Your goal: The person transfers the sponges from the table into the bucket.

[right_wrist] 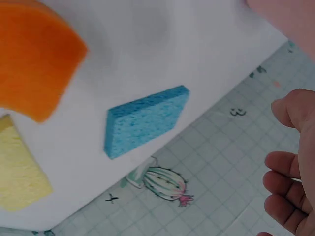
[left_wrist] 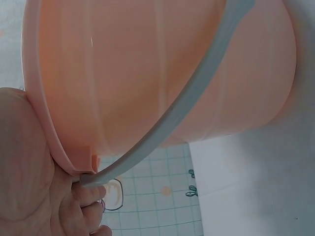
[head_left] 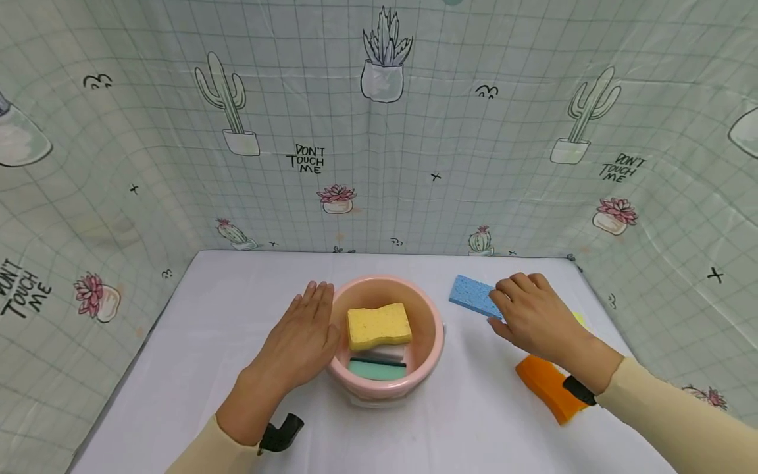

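1. Pink bucket (head_left: 385,390), standing upright on the white tabletop (head_left: 237,316); all places below are given from it, as seen by the person. A grey handle (left_wrist: 183,104) slants down its outer wall, one end at the rim beside the left fingers; whether they touch this handle cannot be told.
2. Left hand (head_left: 302,332), at the bucket's left side: fingers straight and side by side, laid against the rim without gripping it.
3. Right hand (head_left: 535,316), to the bucket's right and well apart from the left hand: fingers loosely bent, holding nothing, raised over the tabletop near the blue sponge.
4. Blue sponge (head_left: 474,294), lying on the tabletop right of the bucket and slightly toward its far side; the right wrist view shows the fingers apart from it.
5. Yellow sponge (head_left: 379,326), inside the bucket, above a grey piece and a green piece (head_left: 377,370) with a dark edge.
6. Orange sponge (head_left: 547,392), right of the bucket, toward its near side, partly hidden by the right wrist. A pale yellow sponge (right_wrist: 22,169) lies near it, farther from the bucket.
7. Grid-patterned cloth (head_left: 474,145) printed with potted plants, behind the bucket.
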`<action>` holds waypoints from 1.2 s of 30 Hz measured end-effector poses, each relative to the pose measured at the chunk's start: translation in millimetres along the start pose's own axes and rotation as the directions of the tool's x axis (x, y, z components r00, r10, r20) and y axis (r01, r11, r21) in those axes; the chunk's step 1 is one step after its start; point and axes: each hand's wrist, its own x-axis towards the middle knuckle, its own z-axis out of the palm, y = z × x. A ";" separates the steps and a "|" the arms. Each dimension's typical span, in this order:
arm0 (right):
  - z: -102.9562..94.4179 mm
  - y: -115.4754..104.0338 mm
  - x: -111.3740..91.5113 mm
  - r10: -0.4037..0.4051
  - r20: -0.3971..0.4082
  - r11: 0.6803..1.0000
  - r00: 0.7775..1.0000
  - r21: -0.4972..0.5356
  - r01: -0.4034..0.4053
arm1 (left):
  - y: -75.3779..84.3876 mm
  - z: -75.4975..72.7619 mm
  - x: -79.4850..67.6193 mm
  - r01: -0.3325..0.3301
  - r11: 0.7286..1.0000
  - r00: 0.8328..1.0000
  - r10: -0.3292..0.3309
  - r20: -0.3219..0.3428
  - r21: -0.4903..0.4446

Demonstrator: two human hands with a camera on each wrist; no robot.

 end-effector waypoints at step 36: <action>29.5 -1.6 -147.6 0.117 0.327 0.992 0.938 -0.085 -0.094 | -3.0 1.9 -0.6 -0.012 1.000 1.000 0.012 -0.011 -0.013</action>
